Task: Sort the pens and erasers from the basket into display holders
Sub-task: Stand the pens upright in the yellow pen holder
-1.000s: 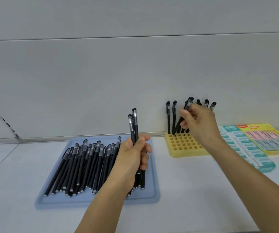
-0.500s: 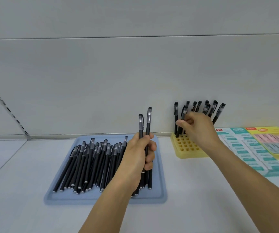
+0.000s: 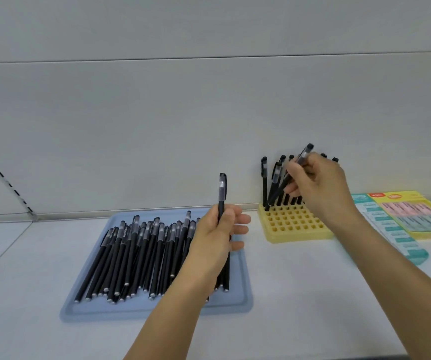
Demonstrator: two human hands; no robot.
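The left hand point(image 3: 217, 237) now grips one upright pen point(image 3: 221, 196), down from two; the right hand point(image 3: 318, 185) pinches a tilted pen point(image 3: 291, 175) over the yellow holder point(image 3: 294, 224)

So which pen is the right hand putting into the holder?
The tilted pen pinched by the right hand, its cap above the upright ones standing in the yellow holder.
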